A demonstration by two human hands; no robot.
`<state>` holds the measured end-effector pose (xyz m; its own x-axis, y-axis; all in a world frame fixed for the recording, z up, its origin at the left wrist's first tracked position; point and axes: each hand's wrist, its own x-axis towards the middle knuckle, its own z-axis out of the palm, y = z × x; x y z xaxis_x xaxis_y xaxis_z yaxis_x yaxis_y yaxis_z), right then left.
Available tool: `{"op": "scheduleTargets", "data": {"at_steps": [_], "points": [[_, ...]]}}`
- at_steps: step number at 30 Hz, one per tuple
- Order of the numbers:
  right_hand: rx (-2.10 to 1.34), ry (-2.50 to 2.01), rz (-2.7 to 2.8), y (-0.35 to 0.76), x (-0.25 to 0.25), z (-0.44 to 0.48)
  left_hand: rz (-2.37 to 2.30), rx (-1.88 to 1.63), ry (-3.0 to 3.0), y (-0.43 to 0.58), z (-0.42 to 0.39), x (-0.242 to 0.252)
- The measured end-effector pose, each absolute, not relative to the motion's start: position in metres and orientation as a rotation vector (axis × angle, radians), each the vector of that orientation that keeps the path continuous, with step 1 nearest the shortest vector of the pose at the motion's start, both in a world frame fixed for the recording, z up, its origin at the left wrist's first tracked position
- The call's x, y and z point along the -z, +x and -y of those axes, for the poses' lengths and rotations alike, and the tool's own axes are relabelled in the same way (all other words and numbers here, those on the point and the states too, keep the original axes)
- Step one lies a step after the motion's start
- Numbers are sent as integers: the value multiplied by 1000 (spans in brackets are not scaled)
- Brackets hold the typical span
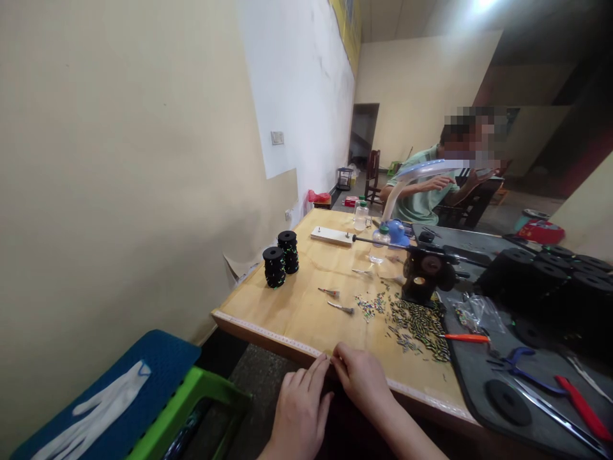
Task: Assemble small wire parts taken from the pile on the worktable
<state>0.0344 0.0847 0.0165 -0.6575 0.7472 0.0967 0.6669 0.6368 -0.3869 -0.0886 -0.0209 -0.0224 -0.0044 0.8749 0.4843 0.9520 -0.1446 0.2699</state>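
At the table's front edge my left hand (301, 404) and my right hand (363, 378) meet fingertip to fingertip. Both are closed, the right with fingers curled in a pinch, the left with fingers pressed together. A tiny pale bit shows between the tips, too small to name. Just beneath them runs a white measuring tape (268, 332) fixed along the edge. Beyond the hands lie two small slim pieces with frayed ends (341, 308), a scatter of tiny coloured parts (371, 306) and a heap of small dark-and-yellow pieces (416, 326).
Two black wound spools (274, 268) stand at left. A black clamp-like device (428, 275) with a long rod reaches a white board (332, 236). On the grey mat (472, 383) lie blue-handled pliers (522, 361) and more spools. A co-worker (421, 191) sits opposite. A glove (105, 409) lies on a stool.
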Motion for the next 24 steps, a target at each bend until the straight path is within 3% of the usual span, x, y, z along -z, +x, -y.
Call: {"op": "scheduleTargets", "data": {"at_steps": [12, 24], "points": [[-670, -1223, 2556, 47, -26, -91, 2044, 524, -2056, -75, 9, 3], [-636, -1271, 2490, 82, -26, -88, 2080, 273, -2020, -65, 7, 1]]}}
